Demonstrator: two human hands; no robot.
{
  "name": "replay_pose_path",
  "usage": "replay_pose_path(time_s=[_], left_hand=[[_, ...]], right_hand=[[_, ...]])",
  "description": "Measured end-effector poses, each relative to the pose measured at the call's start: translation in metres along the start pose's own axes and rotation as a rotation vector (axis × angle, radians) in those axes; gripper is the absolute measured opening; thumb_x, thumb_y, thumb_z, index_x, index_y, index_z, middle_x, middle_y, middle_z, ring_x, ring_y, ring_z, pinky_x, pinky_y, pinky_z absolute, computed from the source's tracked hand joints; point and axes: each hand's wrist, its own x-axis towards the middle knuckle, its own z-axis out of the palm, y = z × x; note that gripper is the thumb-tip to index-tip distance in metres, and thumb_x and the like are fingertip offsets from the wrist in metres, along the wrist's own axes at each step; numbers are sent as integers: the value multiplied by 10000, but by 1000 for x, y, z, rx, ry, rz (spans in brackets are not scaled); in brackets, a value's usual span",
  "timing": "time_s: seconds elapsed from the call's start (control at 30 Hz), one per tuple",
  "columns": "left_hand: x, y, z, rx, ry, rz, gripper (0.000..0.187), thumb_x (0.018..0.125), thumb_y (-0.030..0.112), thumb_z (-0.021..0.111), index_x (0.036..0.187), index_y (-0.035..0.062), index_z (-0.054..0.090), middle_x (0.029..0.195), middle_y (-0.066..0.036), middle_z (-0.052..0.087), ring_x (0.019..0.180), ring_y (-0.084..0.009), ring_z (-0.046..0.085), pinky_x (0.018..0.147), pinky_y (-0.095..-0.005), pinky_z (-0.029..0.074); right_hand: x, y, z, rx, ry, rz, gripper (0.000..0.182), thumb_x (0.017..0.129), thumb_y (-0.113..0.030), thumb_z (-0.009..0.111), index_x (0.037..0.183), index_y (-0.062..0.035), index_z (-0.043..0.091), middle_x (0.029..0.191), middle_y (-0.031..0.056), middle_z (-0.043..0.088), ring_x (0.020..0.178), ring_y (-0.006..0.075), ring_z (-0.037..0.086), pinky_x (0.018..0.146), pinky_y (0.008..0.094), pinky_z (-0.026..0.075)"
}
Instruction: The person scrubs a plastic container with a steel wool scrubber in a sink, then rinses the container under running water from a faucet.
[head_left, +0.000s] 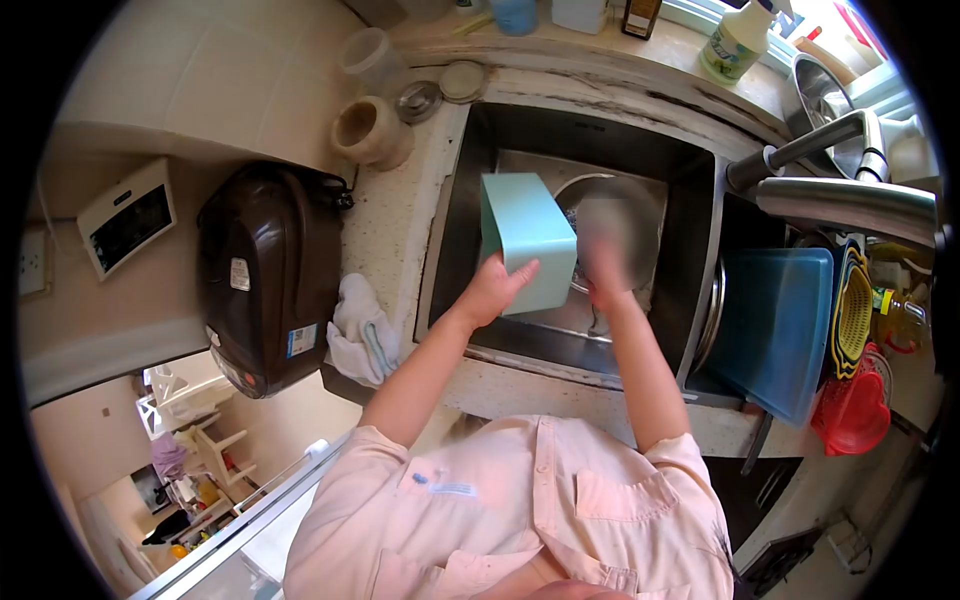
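Though in view, right hand (pixel 604 264) blurry

Window (pixel 822 14) glare upr rt, rt hand (pixel 606 258) blurry; edges warped

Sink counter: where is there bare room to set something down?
Bare countertop lies left of the sink, bordered by the brown appliance, beige pot and white cloth. It's crowded right of the sink: blue board, yellow basket, red basket.

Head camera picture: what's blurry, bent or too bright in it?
Head view: the right hand is too smeared to read clearly, while the left hand and mint-green container look sharper; straight edges bow and the corners go black, suggesting a very wide lens; the window at upper right looks washed out.
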Motion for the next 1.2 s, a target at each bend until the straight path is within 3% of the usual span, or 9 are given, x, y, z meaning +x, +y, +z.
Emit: replay_pose_path(time_s=[0.1,0.17,0.27,0.37,0.57,0.7,0.9,1.1,1.2], left_hand=[[10,4,-13,-373,57,-80,334,930,233,456,1172,4,479,1107,-85,557,1026,-173,526,894,-316,413],[9,9,-17,-529,126,-113,352,935,260,440,1165,-3,480,1118,-96,557,1036,-188,529,900,-327,415],[16,0,-22,-701,161,-119,486,946,389,344,1197,-13,452,1181,-120,527,1105,-229,492,959,-364,366],[16,-14,-25,-787,162,-134,583,936,464,293,1244,-18,407,1237,-134,486,1168,-256,440,999,-380,323],[18,-12,-16,-836,116,-84,634,917,511,294,1255,-15,398,1234,-132,489,1163,-267,444,1000,-391,321],[13,-8,-1,-847,18,-114,711,875,612,263,1243,25,426,1225,-120,500,1163,-258,446,1010,-392,308],[1,-13,0,-902,81,-119,608,898,522,351,1251,31,405,1240,-111,486,1167,-249,446,1000,-389,322],[1,-3,-7,-870,92,-37,467,917,325,452,1249,1,405,1242,-102,491,1157,-255,458,1000,-393,329],[-2,-18,-3,-597,152,-49,424,916,264,471,1256,21,403,1235,-105,489,1144,-254,467,987,-390,353]], right_hand=[[152,111,-78,-1024,23,-337,468,850,-333,525,1194,-22,458,1176,208,483,1098,296,455,933,389,345],[147,94,-90,-1172,107,-132,415,823,-264,536,1150,-13,490,1179,202,470,1113,322,438,948,407,343],[135,155,-67,-1565,413,-778,373,783,-197,550,1121,-41,522,1210,189,443,1150,331,407,933,408,372],[125,121,-67,-1488,-143,-492,397,755,-70,543,1148,-124,537,1266,149,427,1175,344,387,928,387,386],[49,46,-13,-379,-21,-512,334,740,-42,525,1069,-71,576,1145,137,517,1070,318,468,895,370,385],[-55,-13,47,-633,-86,-959,355,718,-26,544,1068,-80,576,1138,124,519,1043,310,473,883,384,379],[-18,-17,42,-914,37,-1056,345,734,-25,541,1075,-72,570,1110,126,534,983,318,498,849,380,395],[-3,-7,17,-63,-23,-84,250,870,-129,496,1091,-24,547,973,53,591,887,147,530,811,267,405],[13,10,21,-82,-127,-172,259,883,-147,496,1103,-14,535,959,27,584,894,101,505,814,248,401]])
